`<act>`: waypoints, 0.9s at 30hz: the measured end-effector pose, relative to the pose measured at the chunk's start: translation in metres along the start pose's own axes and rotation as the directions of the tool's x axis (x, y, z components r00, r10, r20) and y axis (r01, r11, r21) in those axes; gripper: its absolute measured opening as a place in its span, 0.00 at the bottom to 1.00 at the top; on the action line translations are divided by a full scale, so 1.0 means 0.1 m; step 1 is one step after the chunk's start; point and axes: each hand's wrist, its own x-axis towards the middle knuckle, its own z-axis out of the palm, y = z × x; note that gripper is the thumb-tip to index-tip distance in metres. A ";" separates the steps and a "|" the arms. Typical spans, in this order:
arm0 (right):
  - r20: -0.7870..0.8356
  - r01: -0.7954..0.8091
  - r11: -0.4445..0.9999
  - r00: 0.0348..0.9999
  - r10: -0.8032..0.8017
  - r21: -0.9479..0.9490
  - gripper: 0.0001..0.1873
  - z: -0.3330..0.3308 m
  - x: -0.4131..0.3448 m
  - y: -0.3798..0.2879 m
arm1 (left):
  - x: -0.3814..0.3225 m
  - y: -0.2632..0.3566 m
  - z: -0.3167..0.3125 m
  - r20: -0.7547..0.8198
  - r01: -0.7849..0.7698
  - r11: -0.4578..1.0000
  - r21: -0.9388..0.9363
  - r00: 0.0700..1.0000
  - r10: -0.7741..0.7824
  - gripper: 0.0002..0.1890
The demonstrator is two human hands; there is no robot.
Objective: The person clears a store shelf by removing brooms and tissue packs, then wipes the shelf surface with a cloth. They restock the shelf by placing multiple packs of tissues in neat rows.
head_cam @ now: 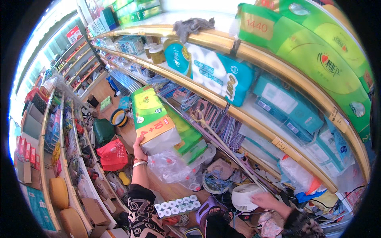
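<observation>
My left hand [139, 150] grips the near lower corner of a green and yellow pack of tissue paper [154, 111]. More green tissue packs [190, 131] lie just right of it, partly hidden behind it. Below these is a clear plastic bag of bottles [169, 166] with red caps. My right hand [265, 200] is at the right side of a round white plastic appliance [245, 196] with slotted vents. Its fingers are blurred, so whether they touch the appliance is unclear. A pack of white paper rolls [177, 206] lies on the floor between my arms.
Long poles [226, 148] lean across the right-hand shelf beside bundled plastic hangers [218, 125]. Toilet paper packs [208, 71] fill that shelf. Along the left shelves, a red bag [112, 154] and a yellow-black basin [118, 117] stand on the aisle floor. Tangled blue cord [217, 181] lies near my feet.
</observation>
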 end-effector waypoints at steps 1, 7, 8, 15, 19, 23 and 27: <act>-0.084 0.215 0.953 0.976 -0.202 0.212 0.20 -0.02 0.52 -0.26 | -0.13 0.04 0.04 0.023 -0.023 1.000 0.015 0.999 0.023 0.26; 0.071 -0.099 0.185 0.985 0.155 0.978 0.38 0.09 2.49 -1.95 | -1.49 -0.24 0.21 0.073 -0.069 0.990 -0.126 0.994 0.078 0.28; 0.142 -0.152 0.112 0.986 0.092 0.982 0.40 0.03 2.59 -2.02 | -1.74 -0.34 0.23 0.030 -0.036 0.995 -0.090 0.999 0.039 0.29; 0.298 -0.255 0.329 0.950 -0.089 0.909 0.52 -0.17 2.46 -1.98 | -2.69 -0.87 0.27 0.050 -0.051 0.993 0.105 0.998 0.046 0.35; 0.194 -0.162 0.359 0.980 -0.053 0.919 0.46 -0.19 2.06 -2.15 | -3.01 -0.90 0.25 -0.031 -0.010 0.999 -0.044 0.999 0.009 0.31; 0.069 -0.027 0.438 0.994 -0.081 0.899 0.41 -0.39 1.61 -2.46 | -3.44 -0.73 0.38 0.011 -0.045 0.987 0.152 0.999 0.043 0.30; 0.176 -0.064 0.399 0.951 -0.253 0.915 0.40 -0.84 1.07 -2.71 | -3.76 -0.33 0.56 0.012 0.075 0.994 -0.085 0.997 -0.074 0.36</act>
